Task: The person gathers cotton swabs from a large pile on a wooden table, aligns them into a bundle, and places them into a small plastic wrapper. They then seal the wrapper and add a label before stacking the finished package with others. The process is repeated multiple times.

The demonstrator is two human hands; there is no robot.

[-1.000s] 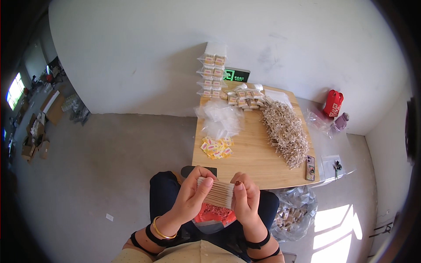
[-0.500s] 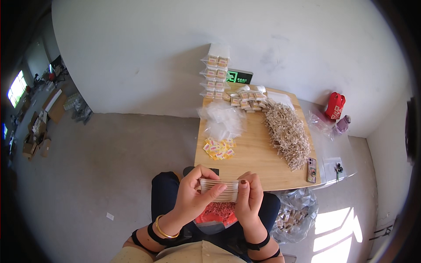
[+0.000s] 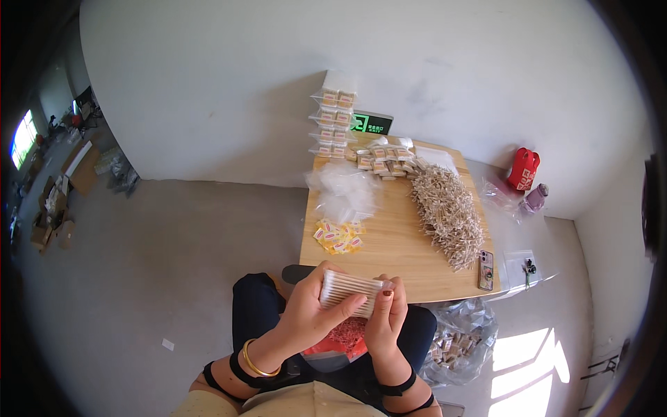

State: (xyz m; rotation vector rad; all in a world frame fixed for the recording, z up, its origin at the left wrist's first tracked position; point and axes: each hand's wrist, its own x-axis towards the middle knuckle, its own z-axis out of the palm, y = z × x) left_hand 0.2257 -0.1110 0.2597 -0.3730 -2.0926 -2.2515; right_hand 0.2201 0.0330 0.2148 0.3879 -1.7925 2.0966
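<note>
Above my lap I hold a small clear bag of cotton swabs (image 3: pixel 342 290), its sticks lying side by side. My left hand (image 3: pixel 310 307) is closed round its left part, the thumb lying across the front. My right hand (image 3: pixel 387 316) pinches the bag's right end between thumb and fingers. Below the hands, red material (image 3: pixel 347 337) shows on my lap, partly hidden. On the table (image 3: pixel 389 257) ahead are yellow-and-white labels (image 3: pixel 339 236), a heap of clear plastic bags (image 3: pixel 344 191) and a large pile of loose cotton swabs (image 3: pixel 448 215).
Packed swab bags (image 3: pixel 384 158) lie at the table's back, next to a tall stack of packs (image 3: pixel 335 115) and a green sign (image 3: pixel 370 123). A phone (image 3: pixel 486 270) lies at the right edge. A clear sack of packs (image 3: pixel 458 344) stands on the floor, below right.
The swab bag has tilted, its right end now lower, and moved slightly up. Both hands still hold it. The whole view has shifted a little.
</note>
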